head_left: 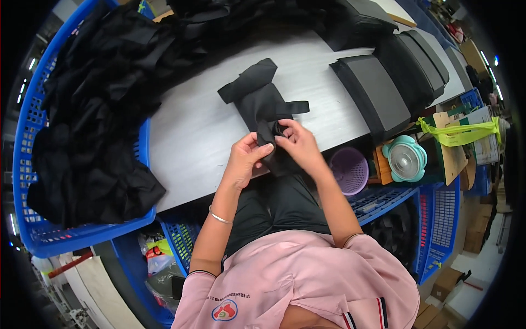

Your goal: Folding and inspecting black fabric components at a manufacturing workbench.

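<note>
A: Where was the black fabric piece (256, 107)?
B: Mid-scene, on the near part of the tabletop (186, 142); far end laid out, near end bunched at the near edge, in front of the lap
A: State of the fingers?
B: Left hand (247, 155): thumb and fingers pinched a fold. Right hand (298, 143): thumb and forefinger gripped the same bunch, just to the right; some fingertips hidden in the cloth
A: Handling, by your guess?
B: Light, soft, floppy; probably not fragile. The wider band (246, 81) across the far end looked thicker, perhaps stiffer. Slipperiness: could not tell
A: Best hold?
B: I judged the doubled folds, one pinch each side; the short strap (297, 107) sticking out right looked a handy tab
A: Labels, writing?
B: None made out on the fabric. The pink shirt (307, 268) carried a round red-and-blue emblem (224, 311) with a line of dark characters beside it, left uncopied. Papers (478, 131) at far right: too small to read
</note>
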{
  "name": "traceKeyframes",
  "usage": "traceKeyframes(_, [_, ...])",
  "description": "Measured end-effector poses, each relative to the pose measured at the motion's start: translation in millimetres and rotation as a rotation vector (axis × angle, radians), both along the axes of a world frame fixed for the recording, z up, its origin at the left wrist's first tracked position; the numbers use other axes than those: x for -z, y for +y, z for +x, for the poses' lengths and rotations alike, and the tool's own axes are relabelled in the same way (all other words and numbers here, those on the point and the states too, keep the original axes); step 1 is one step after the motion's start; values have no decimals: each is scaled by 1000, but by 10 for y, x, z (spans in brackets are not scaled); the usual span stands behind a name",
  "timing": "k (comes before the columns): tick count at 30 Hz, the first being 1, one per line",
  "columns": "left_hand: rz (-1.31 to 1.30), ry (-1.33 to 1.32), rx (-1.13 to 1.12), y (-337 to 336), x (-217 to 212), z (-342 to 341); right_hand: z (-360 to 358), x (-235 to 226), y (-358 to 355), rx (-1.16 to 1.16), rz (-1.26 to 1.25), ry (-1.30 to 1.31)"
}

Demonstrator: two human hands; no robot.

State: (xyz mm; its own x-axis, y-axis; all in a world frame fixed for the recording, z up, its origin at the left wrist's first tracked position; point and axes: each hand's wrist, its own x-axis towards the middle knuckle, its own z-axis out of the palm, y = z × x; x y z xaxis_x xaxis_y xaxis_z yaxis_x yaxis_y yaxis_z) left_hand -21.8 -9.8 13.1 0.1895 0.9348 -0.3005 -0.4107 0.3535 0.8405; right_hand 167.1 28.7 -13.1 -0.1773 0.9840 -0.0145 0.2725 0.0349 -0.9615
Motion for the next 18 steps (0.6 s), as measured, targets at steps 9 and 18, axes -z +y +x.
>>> traceKeyframes(9, [43, -135, -53, -89, 29, -60, -118, -274, -20, -104, -453, 515])
traceKeyframes(18, [491, 503, -711, -133, -311, -151, -126, -473, -121, 355, 696, -424])
